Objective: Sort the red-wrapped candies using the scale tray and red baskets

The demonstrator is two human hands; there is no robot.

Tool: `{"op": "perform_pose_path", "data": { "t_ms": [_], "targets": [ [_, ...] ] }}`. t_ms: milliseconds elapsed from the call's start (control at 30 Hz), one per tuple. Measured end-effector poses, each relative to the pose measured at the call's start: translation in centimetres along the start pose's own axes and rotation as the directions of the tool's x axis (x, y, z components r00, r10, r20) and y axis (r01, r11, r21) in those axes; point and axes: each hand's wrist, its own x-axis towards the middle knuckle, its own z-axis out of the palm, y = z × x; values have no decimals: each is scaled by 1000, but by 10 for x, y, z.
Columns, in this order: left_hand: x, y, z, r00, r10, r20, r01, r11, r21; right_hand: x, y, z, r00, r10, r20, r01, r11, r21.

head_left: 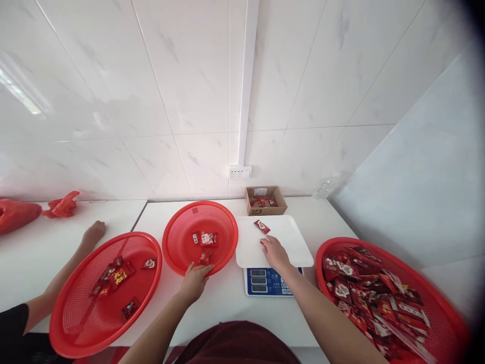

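Packet in red-and-white wrapping [261,226], lying on white plastic tray [295,242], slanting lengthwise from far left to near right, just beyond narrowed right hand [276,253] (nearer; hold unclear); left hand [195,283], hold untellable, at round red plastic basket [182,222].

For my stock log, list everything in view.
Baskets: three, red, left, middle, right
Packets: many, mostly red, in baskets and box, one on tray
Tray: one, white, atop scale
Scale: one, blue and white, under tray
Box: one, brown, near wall
Clear object: one, colourless, back right
Bags: count unclear, red, far left
Tabletop: two sections, white, below
Socket: one, white, on wall
Strip: one, white, above socket
Walls: two, pale, behind, right
Co-worker's arm: one, black-sleeved, left
Left hand: one, bare, at middle basket
Right hand: one, bare, at tray
Garment: one, dark red, bottom
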Motion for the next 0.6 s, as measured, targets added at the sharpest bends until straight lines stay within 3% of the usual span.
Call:
{"op": "perform_pose_path", "data": {
  "t_ms": [167,233,333,367,433,500,600],
  "targets": [
    [-2,2,-1,1000,20,-2,-19,999,41,4,7,0,982,180,53,-187,933,306],
    [-2,3,-2,1000,17,-6,-17,999,40,13,-4,-5,985,133,114,-172,849,499],
    [-2,1,0,999,21,-27,-20,999,40,31,-20,-15,989,-38,144,-85,648,757],
    [-1,0,0,999,22,-35,-21,999,41,37,-24,-18,990,-57,129,-60,656,752],
    [0,-2,2,998,29,-49,-28,999,34,46,-25,-20,995,-25,102,-35,839,543],
    [1,-5,4,997,40,-65,-39,999,19,50,-21,-18,994,34,106,-55,978,199],
    [2,-7,5,997,41,-70,-41,999,-5,43,-12,-9,983,86,159,-67,990,-123]
  ]
}}
